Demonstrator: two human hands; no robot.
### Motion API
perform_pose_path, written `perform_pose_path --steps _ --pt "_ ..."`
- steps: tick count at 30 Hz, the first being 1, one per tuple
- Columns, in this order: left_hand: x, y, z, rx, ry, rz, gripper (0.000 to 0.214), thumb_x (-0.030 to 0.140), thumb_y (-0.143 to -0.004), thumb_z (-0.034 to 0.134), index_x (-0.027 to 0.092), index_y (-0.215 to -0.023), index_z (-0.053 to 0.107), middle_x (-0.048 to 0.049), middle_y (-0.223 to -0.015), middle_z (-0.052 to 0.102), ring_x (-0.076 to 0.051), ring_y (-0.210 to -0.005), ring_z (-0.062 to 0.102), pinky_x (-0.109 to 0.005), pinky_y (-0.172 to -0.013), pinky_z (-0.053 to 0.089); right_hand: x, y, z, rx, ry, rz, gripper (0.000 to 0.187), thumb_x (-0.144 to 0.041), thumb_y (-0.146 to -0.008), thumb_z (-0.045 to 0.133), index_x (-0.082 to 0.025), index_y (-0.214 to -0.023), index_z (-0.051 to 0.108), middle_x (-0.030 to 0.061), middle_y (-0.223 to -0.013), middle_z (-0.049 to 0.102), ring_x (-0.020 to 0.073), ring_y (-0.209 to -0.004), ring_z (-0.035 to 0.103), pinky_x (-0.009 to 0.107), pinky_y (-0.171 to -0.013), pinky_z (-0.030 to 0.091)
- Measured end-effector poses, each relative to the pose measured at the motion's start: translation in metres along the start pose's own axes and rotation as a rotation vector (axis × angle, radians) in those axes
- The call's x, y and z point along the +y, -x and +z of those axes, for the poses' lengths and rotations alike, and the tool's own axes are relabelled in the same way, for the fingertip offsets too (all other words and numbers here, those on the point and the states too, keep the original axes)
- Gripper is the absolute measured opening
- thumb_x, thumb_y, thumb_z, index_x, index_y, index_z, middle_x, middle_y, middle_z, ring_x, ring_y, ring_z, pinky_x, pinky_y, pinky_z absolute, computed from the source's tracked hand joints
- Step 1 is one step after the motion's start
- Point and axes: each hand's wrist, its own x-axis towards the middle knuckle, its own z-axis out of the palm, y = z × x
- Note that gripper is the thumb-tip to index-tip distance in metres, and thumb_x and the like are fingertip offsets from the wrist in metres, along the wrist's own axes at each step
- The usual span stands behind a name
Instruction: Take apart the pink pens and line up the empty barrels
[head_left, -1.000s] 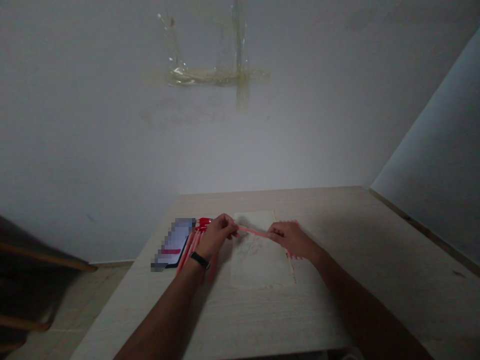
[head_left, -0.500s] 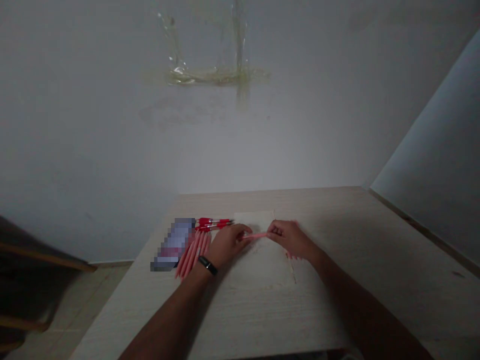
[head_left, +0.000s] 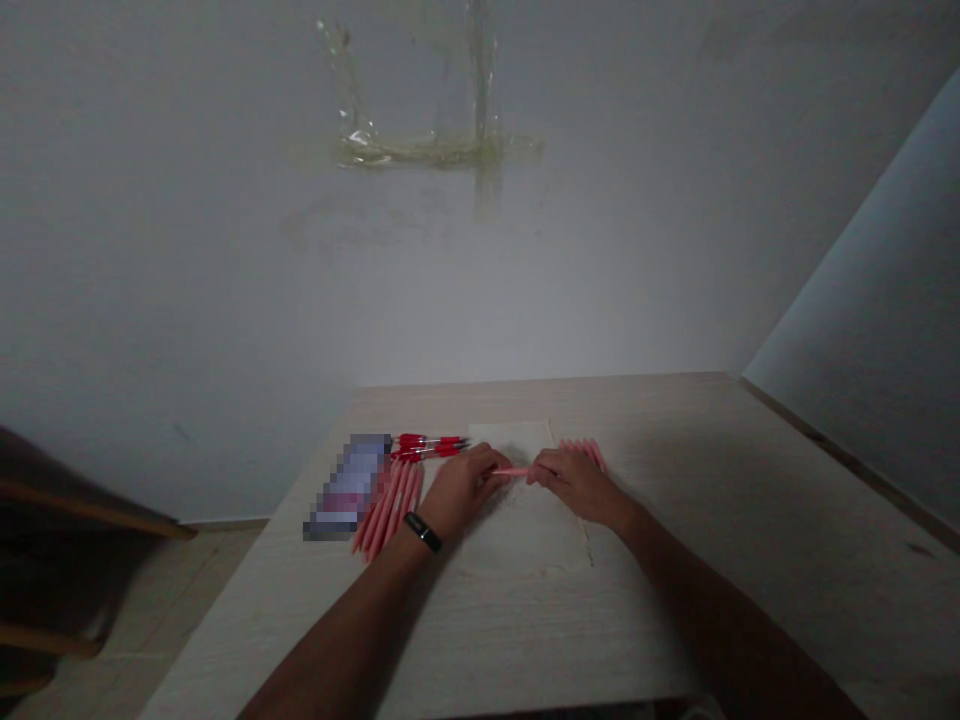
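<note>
**Pink stick clamped between both hands**

Pink plastic stick [head_left: 510, 471] lies level, held above a sheet of paper [head_left: 525, 535]. Left hand [head_left: 461, 490]: grip closed on one end, black wristband [head_left: 423, 531] at the wrist. Right hand [head_left: 574, 482]: grip closed on the other end. Hands just apart.

Past the right hand, a row of pink sticks [head_left: 581, 452] at the paper's far edge. Left of the paper, a fan of pink sticks [head_left: 388, 510], two red pens [head_left: 429, 446] and a pixelated phone [head_left: 349, 487], all on the pale wood bench [head_left: 660, 600].

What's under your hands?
Paper lies under the left hand and right hand. A pink tube runs between them; its ends and the paper beneath are covered.
</note>
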Motion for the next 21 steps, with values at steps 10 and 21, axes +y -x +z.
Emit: perform_pose_path --steps 10,21 --pt "-0.0027 0.0005 0.0009 -0.058 0.037 -0.015 0.022 0.032 -0.095 0.054 0.018 -0.097 0.071 -0.0064 -0.094 0.072 -0.018 -0.085 0.063 -0.025 -0.073 0.042 0.0056 -0.0010 0.0072 0.003 0.097 -0.008 0.044 -0.044 -0.102 0.040 -0.019 -0.076 0.066 0.0009 -0.081 0.068 0.0156 -0.079 0.059 0.030 -0.083 0.033" --pt "-0.0038 -0.0012 0.0028 -0.047 -0.009 -0.056 0.026 0.036 -0.095 0.053 0.019 -0.098 0.072 -0.0073 -0.094 0.072 -0.019 -0.085 0.063 -0.025 -0.073 0.044 0.0040 -0.0011 0.0018 0.051 0.144 -0.052 0.027 -0.044 -0.095 0.056 -0.021 -0.086 0.066 -0.0004 -0.083 0.066 0.0143 -0.075 0.055 0.028 -0.070 0.029"
